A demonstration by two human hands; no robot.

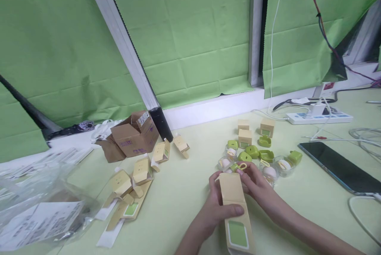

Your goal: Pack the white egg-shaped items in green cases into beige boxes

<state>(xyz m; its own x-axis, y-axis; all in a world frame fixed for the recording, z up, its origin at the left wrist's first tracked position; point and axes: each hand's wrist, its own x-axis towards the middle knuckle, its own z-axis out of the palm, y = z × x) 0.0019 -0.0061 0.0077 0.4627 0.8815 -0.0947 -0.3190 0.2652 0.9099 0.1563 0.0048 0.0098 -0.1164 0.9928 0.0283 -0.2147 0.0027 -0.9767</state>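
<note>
Both my hands hold a small tan cardboard box (233, 203) with a green label on its near end, low in the middle of the view. My left hand (216, 207) wraps its side, thumb laid across the top. My right hand (257, 189) grips the far end, fingers curled at the open flap. Just beyond my fingers lies a cluster of green cases (253, 152) and clear round capsules (282, 165). Three closed tan boxes (245, 138) stand behind that cluster.
Several opened tan boxes (141, 169) and flat packaging lie to the left, beside a brown carton (132, 136). A clear plastic bag with papers (38, 211) sits at far left. A dark tablet (339, 167), cables and a white power strip (320, 118) occupy the right.
</note>
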